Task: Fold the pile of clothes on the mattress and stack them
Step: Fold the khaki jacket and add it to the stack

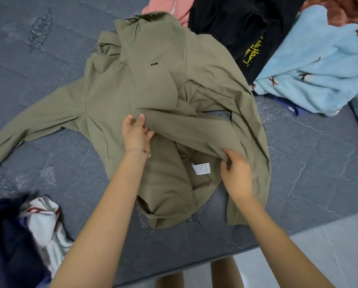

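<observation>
Yellow lettering [251, 54] printed on black garment [246, 21], turned sideways and partly creased; letters like "HOM" made out, rest not legible.

White care label [201, 168] sewn inside olive jacket [153, 84], near open front; lines of fine grey print seen, too small to be read.

Small dark tab [154, 64] fixed on jacket chest; any mark on it not resolved.

White print [174, 9] seen on pink garment [165, 7], cut off by frame edge, unreadable.

No numbers or signs made out elsewhere.
</observation>
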`<state>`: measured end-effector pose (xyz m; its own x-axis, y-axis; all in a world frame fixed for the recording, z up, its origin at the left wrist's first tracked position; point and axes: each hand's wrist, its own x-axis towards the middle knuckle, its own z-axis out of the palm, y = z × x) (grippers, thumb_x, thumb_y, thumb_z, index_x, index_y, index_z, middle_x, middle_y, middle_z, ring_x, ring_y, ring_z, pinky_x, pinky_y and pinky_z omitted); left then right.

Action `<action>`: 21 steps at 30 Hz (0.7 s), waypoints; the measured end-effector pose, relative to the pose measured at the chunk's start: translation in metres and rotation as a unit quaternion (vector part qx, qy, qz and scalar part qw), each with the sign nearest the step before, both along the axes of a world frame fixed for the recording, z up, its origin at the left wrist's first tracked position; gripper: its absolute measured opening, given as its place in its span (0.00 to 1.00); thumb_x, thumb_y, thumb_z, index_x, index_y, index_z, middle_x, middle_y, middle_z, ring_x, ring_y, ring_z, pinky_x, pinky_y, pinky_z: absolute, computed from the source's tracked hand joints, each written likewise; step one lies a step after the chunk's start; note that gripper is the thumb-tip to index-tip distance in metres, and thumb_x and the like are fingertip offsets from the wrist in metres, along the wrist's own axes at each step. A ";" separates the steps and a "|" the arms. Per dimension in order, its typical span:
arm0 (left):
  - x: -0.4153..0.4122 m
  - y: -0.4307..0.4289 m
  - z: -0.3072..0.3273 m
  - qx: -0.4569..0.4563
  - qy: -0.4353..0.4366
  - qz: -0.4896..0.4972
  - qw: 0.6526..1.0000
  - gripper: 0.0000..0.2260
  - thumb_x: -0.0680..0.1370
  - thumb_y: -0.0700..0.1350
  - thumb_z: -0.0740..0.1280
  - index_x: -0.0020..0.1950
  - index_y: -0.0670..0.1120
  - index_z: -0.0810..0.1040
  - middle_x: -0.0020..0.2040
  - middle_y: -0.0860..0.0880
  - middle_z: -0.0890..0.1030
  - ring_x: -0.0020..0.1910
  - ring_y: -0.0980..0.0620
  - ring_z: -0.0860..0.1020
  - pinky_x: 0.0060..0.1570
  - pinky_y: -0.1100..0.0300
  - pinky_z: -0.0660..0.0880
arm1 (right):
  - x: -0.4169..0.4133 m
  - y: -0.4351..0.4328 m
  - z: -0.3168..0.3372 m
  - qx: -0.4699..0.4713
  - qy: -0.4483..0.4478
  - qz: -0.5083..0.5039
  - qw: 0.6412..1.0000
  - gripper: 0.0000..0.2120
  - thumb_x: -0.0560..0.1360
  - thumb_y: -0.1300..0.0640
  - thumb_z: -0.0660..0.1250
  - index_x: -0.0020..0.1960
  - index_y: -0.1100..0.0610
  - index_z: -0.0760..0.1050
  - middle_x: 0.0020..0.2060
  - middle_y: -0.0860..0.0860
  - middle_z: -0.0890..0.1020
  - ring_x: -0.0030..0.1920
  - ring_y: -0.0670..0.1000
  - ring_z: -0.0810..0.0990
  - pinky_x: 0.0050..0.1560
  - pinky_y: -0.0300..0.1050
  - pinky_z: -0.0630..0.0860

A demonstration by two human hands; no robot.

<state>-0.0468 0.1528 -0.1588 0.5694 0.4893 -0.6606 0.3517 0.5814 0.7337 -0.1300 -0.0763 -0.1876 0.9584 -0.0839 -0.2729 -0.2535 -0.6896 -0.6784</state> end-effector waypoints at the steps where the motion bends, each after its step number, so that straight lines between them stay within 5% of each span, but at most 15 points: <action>1: -0.003 -0.004 0.000 -0.001 0.000 0.003 1.000 0.12 0.82 0.36 0.59 0.41 0.48 0.64 0.42 0.48 0.76 0.39 0.54 0.77 0.35 0.60 0.79 | -0.005 0.000 0.000 0.012 -0.002 0.001 1.000 0.19 0.74 0.72 0.62 0.62 0.64 0.77 0.51 0.58 0.82 0.48 0.57 0.80 0.50 0.37 0.71; 4: -0.026 -0.025 -0.001 -0.006 0.034 -0.046 0.998 0.03 0.81 0.39 0.62 0.48 0.46 0.69 0.49 0.46 0.78 0.48 0.51 0.77 0.46 0.56 0.78 | -0.019 0.001 0.004 0.050 -0.001 0.005 0.999 0.19 0.75 0.72 0.61 0.64 0.62 0.77 0.46 0.54 0.83 0.39 0.49 0.77 0.45 0.30 0.69; 7: -0.060 -0.055 -0.007 -0.046 0.078 -0.115 0.989 0.15 0.79 0.40 0.65 0.63 0.38 0.69 0.59 0.42 0.78 0.57 0.47 0.78 0.53 0.54 0.77 | -0.031 0.003 0.005 0.076 0.007 0.025 0.997 0.18 0.75 0.71 0.64 0.64 0.60 0.78 0.45 0.51 0.83 0.40 0.45 0.76 0.43 0.29 0.69; 10: -0.092 -0.085 -0.015 -0.074 0.125 -0.241 0.959 0.15 0.78 0.41 0.67 0.62 0.37 0.73 0.56 0.42 0.80 0.54 0.47 0.80 0.55 0.55 0.77 | -0.041 0.007 0.005 0.114 0.032 0.064 0.991 0.15 0.76 0.67 0.67 0.61 0.57 0.80 0.41 0.46 0.82 0.36 0.42 0.75 0.40 0.35 0.70; 13: -0.115 -0.098 -0.024 -0.043 0.119 -0.292 0.948 0.02 0.79 0.39 0.66 0.49 0.42 0.78 0.47 0.42 0.82 0.44 0.51 0.80 0.53 0.53 0.79 | -0.044 0.004 0.003 0.146 0.078 0.080 0.983 0.19 0.74 0.61 0.71 0.65 0.56 0.77 0.51 0.45 0.81 0.48 0.38 0.76 0.51 0.30 0.71; 17: -0.136 -0.087 -0.035 0.006 0.100 -0.296 0.950 0.02 0.78 0.40 0.67 0.48 0.42 0.77 0.43 0.45 0.83 0.42 0.51 0.83 0.43 0.57 0.81 | -0.045 -0.014 0.001 0.151 0.096 0.013 0.984 0.30 0.70 0.43 0.72 0.69 0.52 0.73 0.62 0.43 0.75 0.64 0.40 0.69 0.65 0.30 0.63; 21: -0.154 -0.073 -0.040 0.031 0.086 -0.335 0.938 0.05 0.76 0.39 0.70 0.50 0.47 0.78 0.44 0.54 0.85 0.45 0.58 0.83 0.39 0.60 0.81 | -0.039 -0.023 -0.012 0.046 0.058 -0.063 0.995 0.32 0.73 0.48 0.72 0.73 0.56 0.67 0.70 0.51 0.70 0.71 0.49 0.64 0.70 0.36 0.56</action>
